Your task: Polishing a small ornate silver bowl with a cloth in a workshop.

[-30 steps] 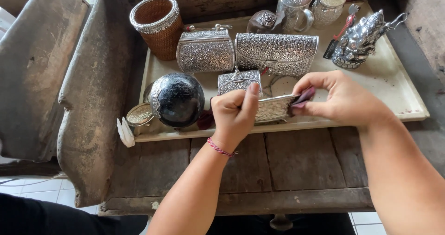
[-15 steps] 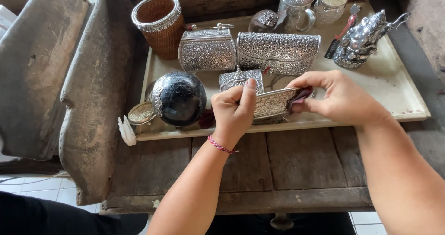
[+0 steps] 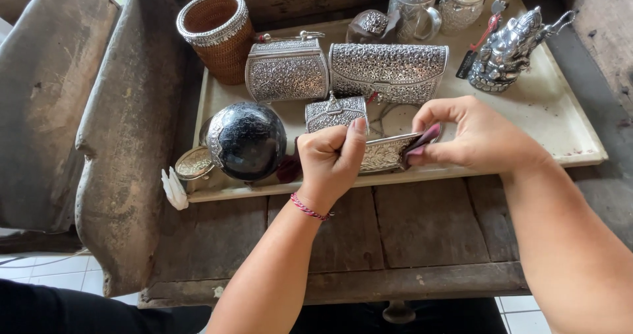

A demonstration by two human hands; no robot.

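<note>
The left hand (image 3: 331,157) is gripping the left end of a flat embossed silver case (image 3: 386,152), thumb up along its top edge. The right hand (image 3: 476,138) is pinching a purple cloth (image 3: 423,140) against the case's right end, fingers curled closed. The case is being held just above the front edge of a cream tray (image 3: 567,129) that is sitting on a worn wooden counter (image 3: 409,235). A dark round ball (image 3: 246,140) is lying on the tray left of the left hand, with a small round tin (image 3: 193,164) beside it. Behind the hands two silver purses (image 3: 287,70) (image 3: 389,70) are standing side by side, a small silver box (image 3: 335,112) just in front of them. A woven basket (image 3: 215,34) is standing at the tray's far left corner and a silver figurine (image 3: 509,47) far right.
</note>
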